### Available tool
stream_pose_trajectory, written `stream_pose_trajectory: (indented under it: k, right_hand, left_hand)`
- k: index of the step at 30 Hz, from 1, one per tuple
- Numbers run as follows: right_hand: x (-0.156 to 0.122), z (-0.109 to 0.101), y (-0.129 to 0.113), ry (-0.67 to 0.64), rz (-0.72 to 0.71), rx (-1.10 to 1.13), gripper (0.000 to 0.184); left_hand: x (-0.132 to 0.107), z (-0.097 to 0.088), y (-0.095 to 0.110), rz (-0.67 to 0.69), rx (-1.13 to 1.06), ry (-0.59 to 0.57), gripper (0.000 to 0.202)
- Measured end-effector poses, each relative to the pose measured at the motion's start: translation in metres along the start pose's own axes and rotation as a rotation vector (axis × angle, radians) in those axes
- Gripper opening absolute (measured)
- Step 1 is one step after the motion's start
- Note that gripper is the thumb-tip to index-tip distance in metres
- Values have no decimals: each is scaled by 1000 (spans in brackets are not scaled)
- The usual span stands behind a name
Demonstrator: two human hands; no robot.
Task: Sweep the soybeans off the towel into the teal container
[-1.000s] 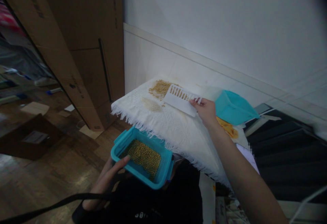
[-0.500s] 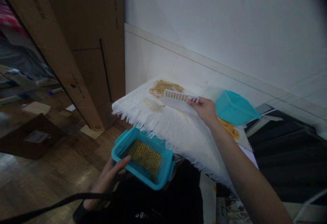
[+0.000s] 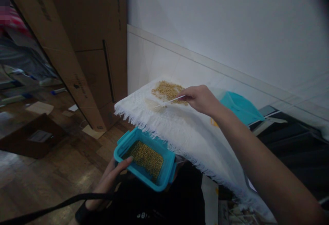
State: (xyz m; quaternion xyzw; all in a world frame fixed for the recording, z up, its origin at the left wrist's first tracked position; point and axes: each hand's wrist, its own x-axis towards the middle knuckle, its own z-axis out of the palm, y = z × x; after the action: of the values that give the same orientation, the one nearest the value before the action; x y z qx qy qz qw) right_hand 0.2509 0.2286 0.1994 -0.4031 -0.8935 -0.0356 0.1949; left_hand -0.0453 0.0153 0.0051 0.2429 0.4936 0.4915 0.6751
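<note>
My left hand (image 3: 120, 167) grips the near left side of a teal plastic container (image 3: 167, 167), thumb over its rim. Yellowish beans, apparently soybeans (image 3: 149, 158), lie inside it. My right hand (image 3: 200, 98) pinches a thin white slotted plastic plate (image 3: 168, 101), now seen nearly edge-on. The plate is held over a white fringed cloth (image 3: 180, 124), beside a spread of loose beans (image 3: 166, 89). A small patch of pale fine grains (image 3: 151, 103) lies by the plate's far tip; I cannot tell whether they touch.
Behind my right forearm stands a second teal container (image 3: 239, 107), with a bit of yellow material (image 3: 214, 122) by it. A white wall (image 3: 218, 26) rises behind the cloth. Large cardboard (image 3: 92, 77) stands at left, and a dark strap (image 3: 61, 202) crosses the lower left.
My right hand has moved slightly left and turned the slotted plate from face-on to edge-on, its tip nearer the pale grains. The left hand and container stay almost the same.
</note>
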Motion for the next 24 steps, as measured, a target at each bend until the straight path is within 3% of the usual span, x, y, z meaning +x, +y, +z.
stream_pose_trajectory:
  k: [5,11,15,24]
  right_hand:
    - [4,6,-3,-84,-67,-5,19]
    - [-3,-1,-5,-98,-54,-15,20]
    - [-6,-9,-3,-93,-36,-33,21]
    - [-10,-4,4,-74,-11,-47,23]
  left_hand:
    - [-1,1,2,-23,-25,0,67]
    - [1,1,4,-29,-33,-6,72]
    - [2,0,1,-15,-20,1,62]
    - [1,-1,-1,-8,-1,-5,67]
